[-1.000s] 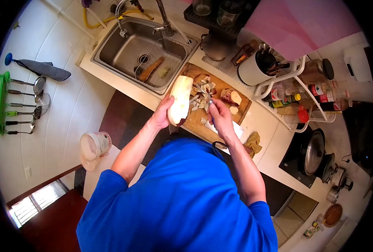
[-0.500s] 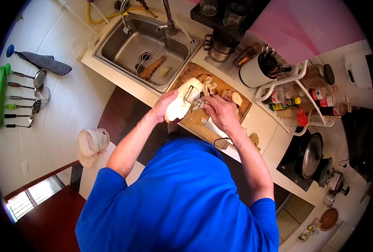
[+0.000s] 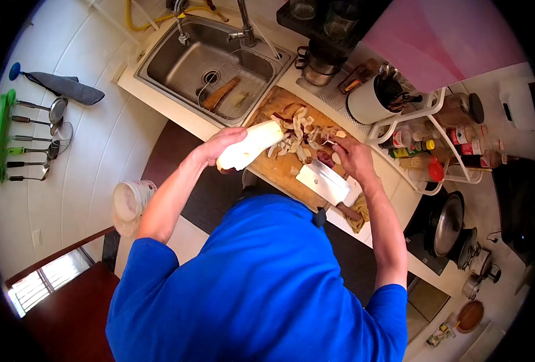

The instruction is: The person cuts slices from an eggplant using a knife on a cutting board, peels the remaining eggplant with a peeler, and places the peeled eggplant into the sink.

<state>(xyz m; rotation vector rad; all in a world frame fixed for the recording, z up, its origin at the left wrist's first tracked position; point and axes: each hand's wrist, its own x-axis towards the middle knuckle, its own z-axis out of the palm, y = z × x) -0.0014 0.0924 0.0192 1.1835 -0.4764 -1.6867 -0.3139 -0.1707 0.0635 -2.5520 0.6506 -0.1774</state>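
My left hand [image 3: 224, 145] grips a thick, pale root vegetable [image 3: 252, 146], mostly peeled, with dark reddish skin left at its lower end. My right hand [image 3: 353, 157] is closed on a peeler [image 3: 327, 143], over the right part of the wooden cutting board [image 3: 273, 169]. The peeler's metal head is partly smeared by motion. Curled peelings [image 3: 294, 133] lie heaped on the board between both hands. Below my right hand, a cleaver [image 3: 324, 183] lies with its broad blade on the board and its brown handle over the counter edge.
A steel sink [image 3: 177, 60] with a wire rack holding a brown piece is at upper left. A yellowish cloth [image 3: 358, 222] lies beside the cleaver handle. The utensil holder [image 3: 364, 104] and white bottle rack [image 3: 424, 114] stand right. A lidded pan [image 3: 448, 223] sits beyond.
My right hand has moved right with the peeler, off the vegetable. My left hand has shifted left with the vegetable, uncovering more peelings and the cleaver.
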